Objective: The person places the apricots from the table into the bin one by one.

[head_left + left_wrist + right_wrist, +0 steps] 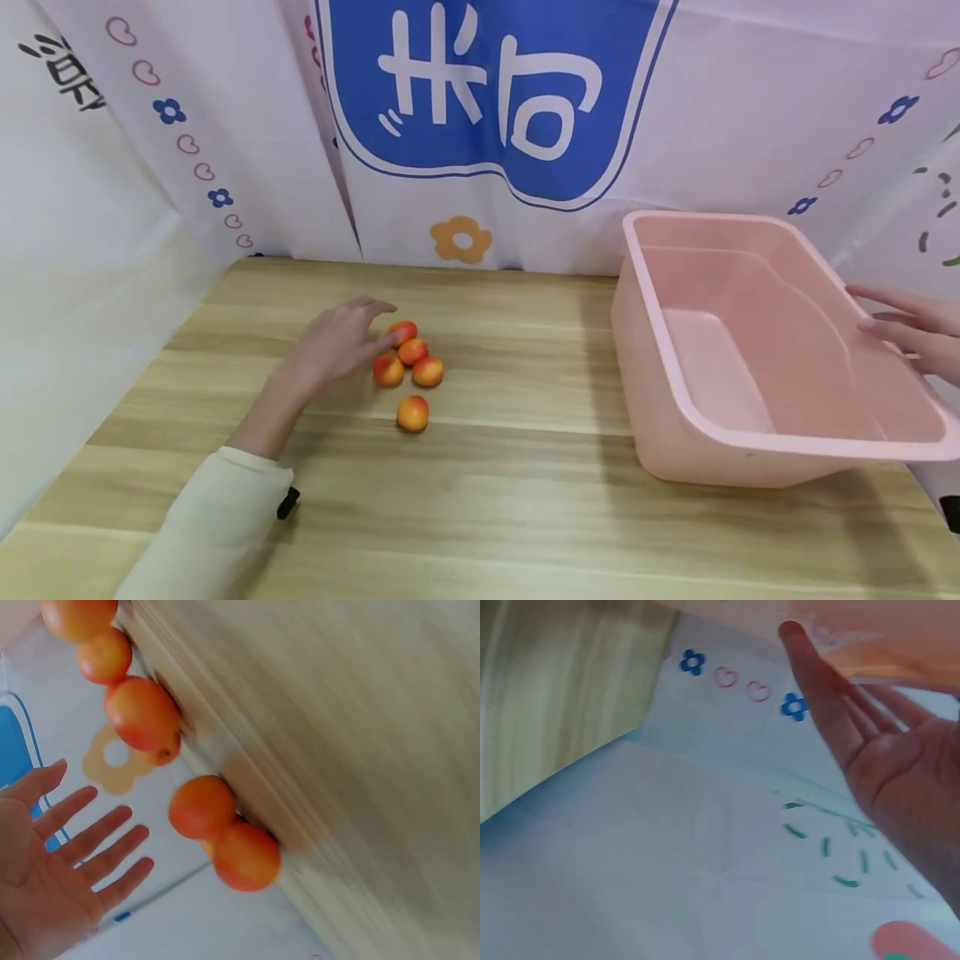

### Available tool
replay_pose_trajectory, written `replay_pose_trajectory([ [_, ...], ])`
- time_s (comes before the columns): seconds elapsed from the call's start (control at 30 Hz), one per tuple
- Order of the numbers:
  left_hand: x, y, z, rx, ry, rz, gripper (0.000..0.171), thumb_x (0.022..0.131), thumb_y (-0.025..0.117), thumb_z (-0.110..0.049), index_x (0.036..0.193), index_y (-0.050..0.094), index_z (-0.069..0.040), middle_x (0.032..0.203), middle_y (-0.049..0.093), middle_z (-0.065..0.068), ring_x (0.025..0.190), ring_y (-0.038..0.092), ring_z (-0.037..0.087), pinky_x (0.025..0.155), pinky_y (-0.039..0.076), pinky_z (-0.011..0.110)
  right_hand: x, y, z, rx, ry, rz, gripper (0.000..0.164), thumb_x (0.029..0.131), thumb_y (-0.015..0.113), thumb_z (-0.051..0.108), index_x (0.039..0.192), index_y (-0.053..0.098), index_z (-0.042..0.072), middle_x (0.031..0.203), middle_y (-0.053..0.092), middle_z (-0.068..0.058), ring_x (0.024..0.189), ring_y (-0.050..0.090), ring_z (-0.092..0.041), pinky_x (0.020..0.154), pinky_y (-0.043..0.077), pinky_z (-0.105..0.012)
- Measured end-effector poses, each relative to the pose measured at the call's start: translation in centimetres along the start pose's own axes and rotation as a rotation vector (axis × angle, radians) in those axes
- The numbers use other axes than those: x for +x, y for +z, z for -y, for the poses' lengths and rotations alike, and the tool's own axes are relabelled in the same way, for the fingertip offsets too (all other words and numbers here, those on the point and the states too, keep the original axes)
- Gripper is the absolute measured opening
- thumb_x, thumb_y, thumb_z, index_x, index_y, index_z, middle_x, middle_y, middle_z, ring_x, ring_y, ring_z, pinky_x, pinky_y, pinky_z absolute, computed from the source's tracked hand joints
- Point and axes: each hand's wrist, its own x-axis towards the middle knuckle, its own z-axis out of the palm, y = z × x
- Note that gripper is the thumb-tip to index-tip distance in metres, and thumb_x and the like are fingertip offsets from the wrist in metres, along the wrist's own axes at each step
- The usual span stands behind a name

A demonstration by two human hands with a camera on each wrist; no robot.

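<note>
Several small red-and-orange fruits (413, 413), apricot-like in look, lie loosely grouped on the wooden table in the head view. My left hand (337, 337) hovers at their left side, thumb over the farthest fruit. In the left wrist view the left hand's fingers (101, 829) are spread and hold nothing, with fruits (247, 856) beside them. At the right, my right hand (918, 329) holds the right rim of a pink plastic tub (720, 462), fingers reaching over the edge. The right wrist view shows its thumb (802, 656) against the outer side.
The wooden table (480, 517) extends beneath the fruits and tub. White cloth (270, 100) with hearts, flowers and a blue emblem (480, 150) hangs behind. The tub's right rim reaches past the table's right edge. A light sleeve (217, 517) covers the left forearm.
</note>
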Motion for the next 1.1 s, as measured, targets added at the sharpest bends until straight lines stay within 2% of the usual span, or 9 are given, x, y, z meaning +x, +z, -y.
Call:
replay_pose_trajectory([
  [0.07, 0.0, -0.1, 0.8, -0.058, 0.006, 0.005, 0.046, 0.104, 0.063, -0.022, 0.142, 0.058, 0.003, 0.146, 0.055, 0.027, 0.132, 0.053, 0.046, 0.112, 0.041, 0.063, 0.5, 0.4, -1.5, 0.307, -0.086, 0.009, 0.066, 0.108, 0.043, 0.000, 0.162, 0.035, 0.037, 0.110, 0.072, 0.016, 0.084, 0.066, 0.004, 0.063, 0.060, -0.027],
  [0.13, 0.1, -0.1, 1.6, -0.113, 0.023, 0.004, 0.041, 0.104, 0.061, -0.014, 0.139, 0.059, 0.006, 0.142, 0.057, 0.028, 0.125, 0.057, 0.045, 0.109, 0.044, 0.062, 0.9, 0.9, -2.5, 0.606, -0.191, 0.061, 0.077, 0.103, 0.035, -0.013, 0.149, 0.052, 0.047, 0.111, 0.065, 0.032, 0.090, 0.067, 0.004, 0.065, 0.060, -0.024],
  [0.2, 0.3, -0.1, 2.4, -0.156, 0.052, -0.002, 0.036, 0.104, 0.058, -0.008, 0.136, 0.060, 0.009, 0.138, 0.059, 0.030, 0.119, 0.059, 0.045, 0.106, 0.046, 0.061, 1.2, 1.2, -3.0, 0.842, -0.300, 0.151, 0.084, 0.098, 0.022, -0.020, 0.143, 0.062, 0.039, 0.121, 0.069, 0.022, 0.097, 0.070, -0.003, 0.070, 0.061, -0.025],
  [0.3, 0.4, 0.0, 3.4, -0.196, 0.077, -0.025, 0.033, 0.103, 0.056, -0.001, 0.133, 0.060, 0.012, 0.136, 0.060, 0.032, 0.122, 0.058, 0.047, 0.108, 0.044, 0.062, 1.7, 1.8, -3.5, 1.142, -0.454, 0.371, 0.083, 0.098, 0.006, -0.016, 0.152, 0.055, 0.023, 0.138, 0.066, 0.007, 0.112, 0.071, -0.016, 0.083, 0.062, -0.032],
  [0.4, 0.3, -0.1, 4.2, -0.213, 0.053, -0.051, 0.033, 0.103, 0.054, 0.002, 0.133, 0.060, 0.012, 0.138, 0.057, 0.034, 0.132, 0.051, 0.050, 0.114, 0.037, 0.064, 2.0, 2.5, -3.7, 1.423, -0.517, 0.627, 0.080, 0.100, -0.006, -0.007, 0.158, 0.044, 0.015, 0.149, 0.057, -0.009, 0.123, 0.065, -0.032, 0.095, 0.057, -0.042],
  [0.47, 0.3, -0.1, 4.8, -0.205, 0.016, -0.062, 0.033, 0.102, 0.052, 0.003, 0.133, 0.060, 0.012, 0.140, 0.056, 0.034, 0.135, 0.048, 0.051, 0.115, 0.034, 0.064, 2.1, 2.9, -3.8, 1.556, -0.518, 0.739, 0.078, 0.101, -0.009, -0.002, 0.160, 0.039, 0.012, 0.151, 0.053, -0.017, 0.126, 0.062, -0.041, 0.097, 0.054, -0.049],
  [0.6, 0.3, 0.0, 6.0, -0.191, -0.030, -0.057, 0.034, 0.101, 0.052, 0.006, 0.133, 0.060, 0.013, 0.140, 0.054, 0.036, 0.136, 0.046, 0.053, 0.115, 0.034, 0.065, 2.1, 4.1, -3.7, 1.628, -0.573, 0.683, 0.073, 0.102, -0.006, -0.004, 0.161, 0.034, 0.009, 0.147, 0.052, -0.024, 0.119, 0.063, -0.046, 0.093, 0.057, -0.051],
  [0.83, 0.9, 0.0, 7.1, -0.187, -0.010, -0.006, 0.032, 0.098, 0.056, 0.008, 0.129, 0.061, 0.016, 0.134, 0.058, 0.037, 0.125, 0.052, 0.055, 0.109, 0.041, 0.066, 1.9, 5.2, -3.5, 1.682, -0.621, 0.519, 0.067, 0.100, 0.001, -0.009, 0.158, 0.033, 0.003, 0.144, 0.050, -0.025, 0.116, 0.063, -0.043, 0.083, 0.062, -0.047],
  [1.1, 1.4, -0.7, 7.0, -0.134, -0.028, 0.115, 0.035, 0.093, 0.053, 0.014, 0.125, 0.066, 0.014, 0.130, 0.062, 0.035, 0.121, 0.056, 0.052, 0.107, 0.043, 0.065, 1.8, 5.5, -3.2, 1.748, -0.651, 0.536, 0.064, 0.101, 0.006, -0.010, 0.159, 0.030, 0.001, 0.150, 0.047, -0.024, 0.118, 0.060, -0.043, 0.084, 0.062, -0.048],
])
